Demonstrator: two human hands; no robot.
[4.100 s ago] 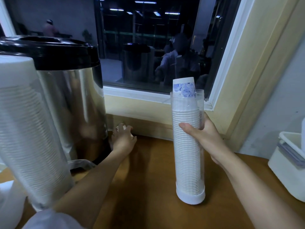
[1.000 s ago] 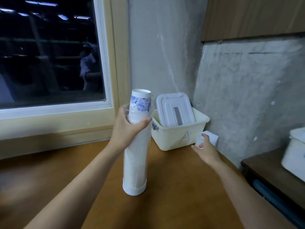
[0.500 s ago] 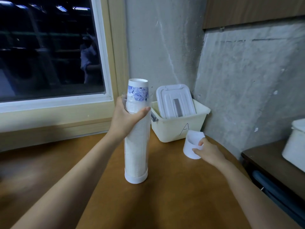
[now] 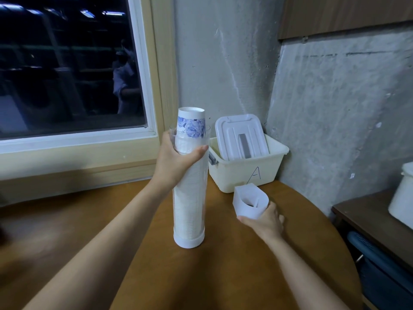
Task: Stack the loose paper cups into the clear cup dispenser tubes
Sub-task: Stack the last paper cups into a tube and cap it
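Observation:
A clear dispenser tube (image 4: 190,198) stands upright on the wooden table (image 4: 156,265), packed with white paper cups. The topmost cup (image 4: 191,125), printed with blue flowers, sticks out above the tube's rim. My left hand (image 4: 176,159) grips the tube near its top. To the right, my right hand (image 4: 262,220) holds a loose white paper cup (image 4: 249,203) just above the table, its open mouth tilted toward me. The loose cup is apart from the tube, in front of the bin.
A cream plastic bin (image 4: 248,173) marked "A", with a white lid (image 4: 242,136) leaning inside, sits in the corner against the concrete wall. A dark window (image 4: 67,63) runs along the left. A lower side table (image 4: 375,224) with a white container (image 4: 402,193) is at right.
My right hand has lifted the loose cup from beside the bin and turned its mouth toward me. The tube and my left hand stay about where they were.

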